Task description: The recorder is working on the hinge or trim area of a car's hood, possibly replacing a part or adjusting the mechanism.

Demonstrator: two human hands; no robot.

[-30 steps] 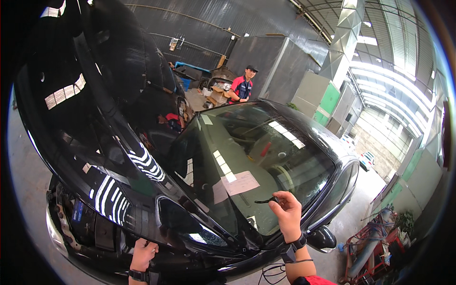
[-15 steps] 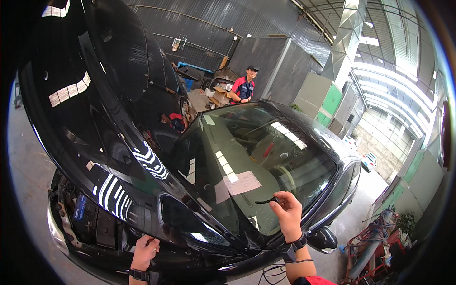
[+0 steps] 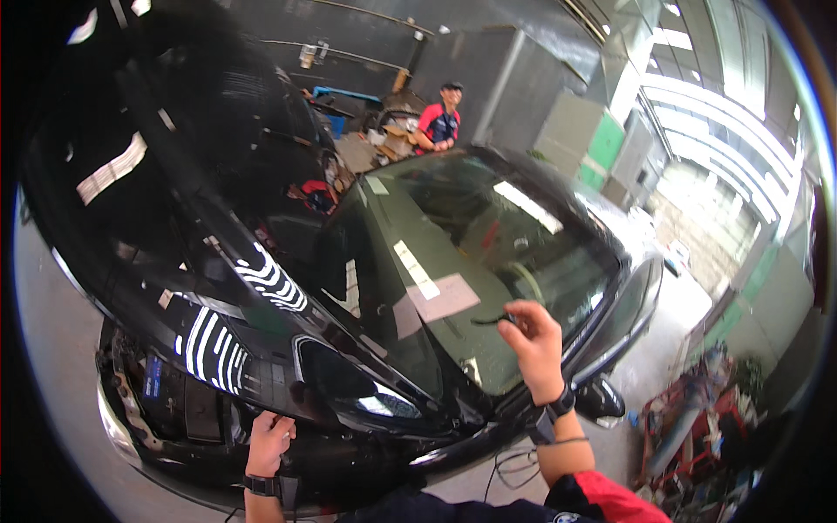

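My right hand (image 3: 535, 347) is raised in front of the windshield (image 3: 471, 344), its thumb and fingers pinched on a small curved black piece (image 3: 488, 322) whose exact kind I cannot make out. The thin end of that piece points left. At the lower edge of the raised black car hood (image 3: 261, 344), my left hand (image 3: 268, 440) is closed, its curled fingers against the edge. The fingertips there are partly hidden. Below the hood the engine bay shows in part, with a blue-labelled battery (image 3: 155, 376).
Pale paper sheets (image 3: 443, 298) lie on the windshield. The side mirror (image 3: 600, 399) juts out right of my right forearm. Beyond the car a person (image 3: 438, 120) stands near boxes (image 3: 397, 141). Cables (image 3: 514, 471) hang below; a red metal rack (image 3: 689, 427) stands to the right.
My view has tilted, so the scene sits higher and more of my right sleeve and torso shows. Both hands keep about the same places at the car, the right still pinching the black piece.
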